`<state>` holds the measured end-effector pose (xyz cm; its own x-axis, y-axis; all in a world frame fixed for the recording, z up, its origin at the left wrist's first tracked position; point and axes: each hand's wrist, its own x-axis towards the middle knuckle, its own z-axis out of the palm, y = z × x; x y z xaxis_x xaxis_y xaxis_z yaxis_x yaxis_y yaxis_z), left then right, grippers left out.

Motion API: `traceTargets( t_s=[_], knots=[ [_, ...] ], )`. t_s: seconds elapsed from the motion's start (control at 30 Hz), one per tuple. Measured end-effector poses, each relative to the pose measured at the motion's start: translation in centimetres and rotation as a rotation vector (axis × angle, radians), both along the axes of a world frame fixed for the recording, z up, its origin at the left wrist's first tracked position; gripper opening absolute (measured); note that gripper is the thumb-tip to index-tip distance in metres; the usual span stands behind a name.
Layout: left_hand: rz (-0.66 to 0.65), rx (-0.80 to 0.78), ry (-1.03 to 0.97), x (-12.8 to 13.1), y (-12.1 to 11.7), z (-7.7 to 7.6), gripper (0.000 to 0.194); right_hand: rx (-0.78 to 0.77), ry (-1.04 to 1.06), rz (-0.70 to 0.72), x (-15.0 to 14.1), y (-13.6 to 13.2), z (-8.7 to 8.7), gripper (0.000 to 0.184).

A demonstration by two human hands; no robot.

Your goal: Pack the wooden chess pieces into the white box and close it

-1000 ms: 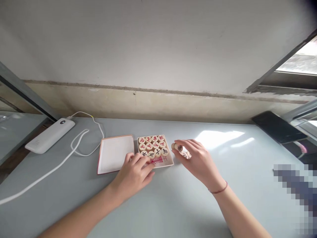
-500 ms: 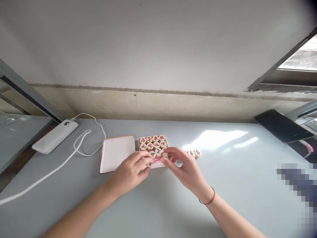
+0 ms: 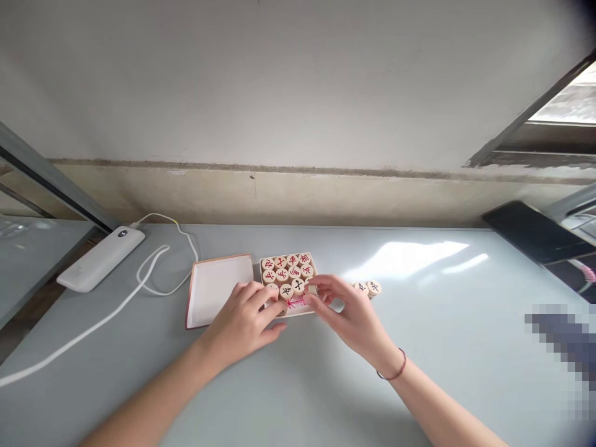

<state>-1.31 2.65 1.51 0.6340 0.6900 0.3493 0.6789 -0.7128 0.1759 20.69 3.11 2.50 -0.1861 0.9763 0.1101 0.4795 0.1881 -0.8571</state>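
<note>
A shallow box (image 3: 298,314) holds rows of round wooden xiangqi pieces (image 3: 280,262), with red characters at the back and black ones nearer me. Pink markings (image 3: 297,302) show on its bare floor at the front. My left hand (image 3: 246,310) rests over the box's front left corner, its fingertips on pieces there and its thumb held apart. Above the front right part, my right hand (image 3: 349,310) pinches one xiangqi piece (image 3: 313,289) on edge between thumb and fingers. To the right of that hand, more xiangqi pieces (image 3: 374,287) stand on the table, partly hidden by it.
The box lid (image 3: 218,287) lies inside up, left of the box. A white power bank (image 3: 101,257) with a white cable (image 3: 88,335) is at the left. A black phone-like slab (image 3: 535,233) is at the far right. A wall borders the grey table (image 3: 288,397).
My left thumb has come away from the xiangqi piece it was pinching, which now sits at the box's front left. My right hand still holds its piece, turned slightly.
</note>
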Motion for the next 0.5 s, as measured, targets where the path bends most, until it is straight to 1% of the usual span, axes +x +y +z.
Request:
traceTargets(
  t_s=[0.1,0.17,0.27,0.37,0.5],
  knots=[
    [0.013,0.0,0.073,0.0,-0.1,0.0,0.022,0.055,-0.084,-0.005,-0.1,-0.2,0.1,0.023],
    [0.023,0.013,0.111,0.0,-0.2,0.2,0.019,0.113,-0.129,0.009,-0.2,-0.3,0.1,0.019],
    [0.026,0.029,0.146,0.0,-0.1,0.5,0.01,0.205,-0.129,0.083,-0.5,-0.5,-0.2,0.014],
    [0.026,0.031,0.162,0.0,-0.1,0.7,0.006,0.282,-0.15,0.143,-0.8,-0.7,-0.6,0.024],
    [0.032,0.036,0.166,-0.1,-0.2,0.8,0.012,0.349,-0.165,0.191,-1.2,-1.1,-0.9,0.032]
  ],
)
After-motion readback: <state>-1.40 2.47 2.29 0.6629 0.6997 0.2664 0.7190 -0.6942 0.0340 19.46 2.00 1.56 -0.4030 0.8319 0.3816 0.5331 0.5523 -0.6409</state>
